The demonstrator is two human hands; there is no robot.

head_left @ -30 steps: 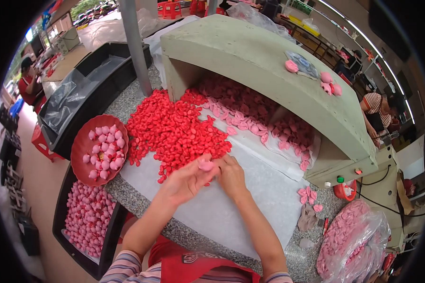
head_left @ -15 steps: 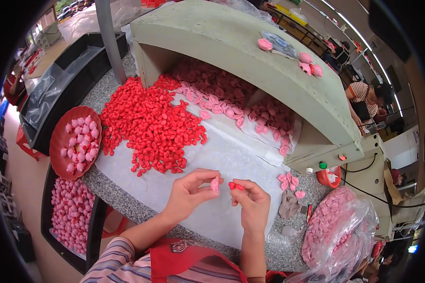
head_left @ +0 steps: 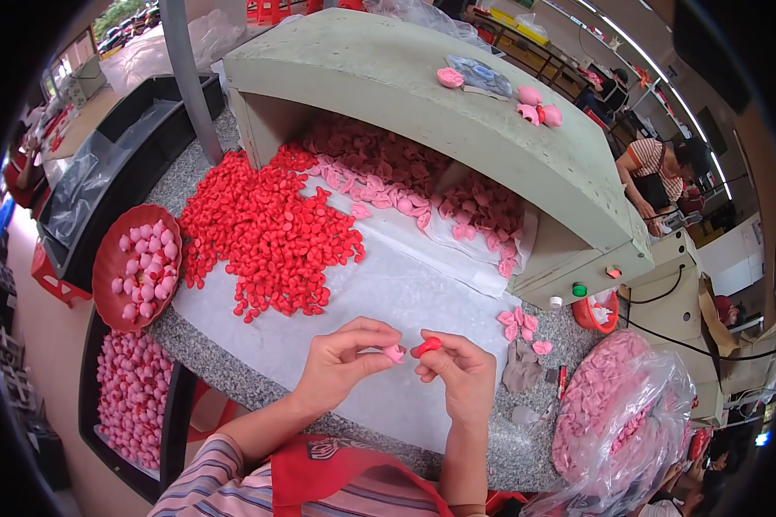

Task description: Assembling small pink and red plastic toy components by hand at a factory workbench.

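And there they were, both hands raised over the white sheet (head_left: 388, 284) on the speckled worktop (head_left: 504, 435)! The left hand (head_left: 343, 366) gripped a small pink piece (head_left: 394, 353) between thumb and fingertips; facing it, the right hand (head_left: 464, 372) had a glossy red piece (head_left: 428, 345) pinched the same way. Pink and red were near each other, a narrow gap between them.

Beyond the left hand, a great red heap (head_left: 267, 228) of little pieces sprawled across sheet and stone. Behind that, under the arch of the grey-green housing (head_left: 405, 73), crumpled pink shapes (head_left: 362, 151) crowded the opening, some on white cloth.

Out left, a scalloped red bowl (head_left: 109, 289) carried round pink pieces, and lower down a black bin (head_left: 178, 422) was packed with more! Over on the right, loose pink petals (head_left: 517, 323) lay near a small red bucket (head_left: 588, 315), and a clear plastic bag (head_left: 647, 405) bulged with pink.
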